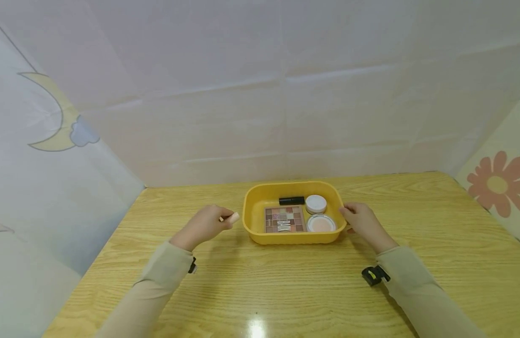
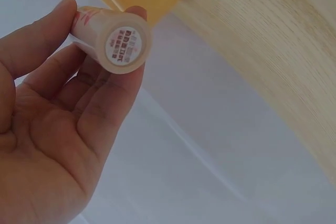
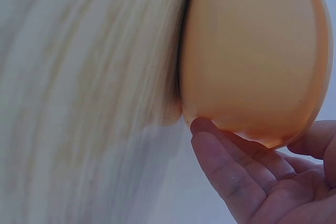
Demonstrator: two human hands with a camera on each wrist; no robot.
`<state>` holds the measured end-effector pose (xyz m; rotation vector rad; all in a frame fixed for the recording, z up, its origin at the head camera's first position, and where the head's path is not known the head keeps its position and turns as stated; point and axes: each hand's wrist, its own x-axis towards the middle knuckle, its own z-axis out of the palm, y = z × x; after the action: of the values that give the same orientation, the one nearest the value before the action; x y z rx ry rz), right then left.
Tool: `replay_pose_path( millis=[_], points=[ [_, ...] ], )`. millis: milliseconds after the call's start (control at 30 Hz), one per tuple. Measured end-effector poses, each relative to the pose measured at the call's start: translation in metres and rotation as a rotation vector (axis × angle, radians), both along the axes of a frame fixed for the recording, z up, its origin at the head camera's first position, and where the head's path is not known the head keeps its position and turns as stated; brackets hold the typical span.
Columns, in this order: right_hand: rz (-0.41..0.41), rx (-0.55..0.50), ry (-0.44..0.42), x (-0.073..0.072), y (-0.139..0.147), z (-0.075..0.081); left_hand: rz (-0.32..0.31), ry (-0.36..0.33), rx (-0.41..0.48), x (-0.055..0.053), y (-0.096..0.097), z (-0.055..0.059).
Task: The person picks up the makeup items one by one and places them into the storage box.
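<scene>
My left hand [image 1: 206, 226] pinches a small pale cosmetic tube [image 1: 233, 218] between thumb and fingers, just off the left end of a yellow plastic basket [image 1: 260, 238]. In the left wrist view the tube's round base [image 2: 124, 45] faces the camera and bears a printed label. My right hand [image 1: 363, 225] grips the basket's right end, thumb at the rim and fingertips against the outer wall [image 3: 247, 51]. Inside the basket lie an eyeshadow palette [image 1: 284, 219], a black tube [image 1: 291, 201], a white-lidded round jar [image 1: 316, 203] and a round powder compact [image 1: 321, 223].
The basket stands on a wood-grain table [image 1: 260, 281], towards its back edge. Behind the table hangs a pale cloth backdrop [image 1: 226, 117], with a moon print on the left and a flower print [image 1: 497, 184] on the right.
</scene>
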<state>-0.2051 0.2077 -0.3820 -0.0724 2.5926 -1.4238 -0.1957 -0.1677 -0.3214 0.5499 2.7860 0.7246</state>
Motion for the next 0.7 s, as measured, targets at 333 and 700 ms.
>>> replay_pose_path(
  millis=[333,700],
  points=[
    [-0.002,-0.007,0.006,0.000,0.000,0.000,0.000,0.002,-0.021,-0.004,0.009,0.003],
    [0.000,-0.006,0.013,0.000,-0.001,0.000,-0.038,0.005,-0.045,-0.010,0.021,0.010]
  ],
)
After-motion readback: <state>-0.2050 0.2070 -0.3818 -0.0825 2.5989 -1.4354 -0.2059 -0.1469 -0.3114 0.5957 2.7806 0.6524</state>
